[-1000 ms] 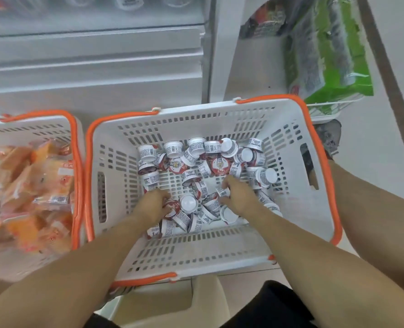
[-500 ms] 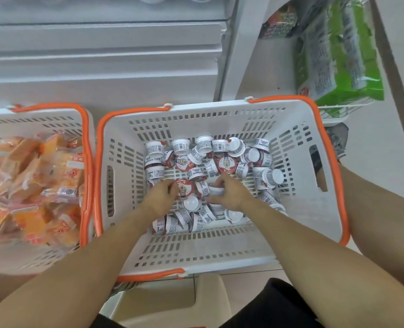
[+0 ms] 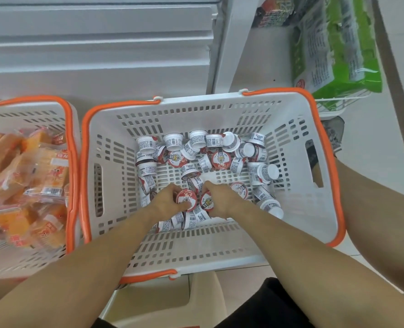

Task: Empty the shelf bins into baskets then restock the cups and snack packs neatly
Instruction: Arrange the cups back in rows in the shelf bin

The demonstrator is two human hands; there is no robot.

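- Setting: pale shop floor in front of a white shelf unit (image 3: 97, 55); the white basket with orange handles (image 3: 298, 209) sits just before it and serves as the landmark below.
- Inside the basket: small cups (image 3: 197, 139) lie jumbled on its floor, some upright, most tipped, crowded toward its far wall and its near wall.
- Your left hand (image 3: 165, 202), at the basket's centre, curls its fingers round a red-lidded cup (image 3: 186, 199), lid facing up.
- Your right hand (image 3: 222, 200), just beside it, grips a second cup (image 3: 207, 201), tilted lid-inward.
- Judgement: you hold the two close together, probably to gather a handful for restocking.
- Left of the basket: a second basket (image 3: 30, 107), touching or nearly so, holds orange snack packs (image 3: 37, 176), kept separate by type.
- Right of the basket: green packets (image 3: 343, 43) stand in a wire rack.
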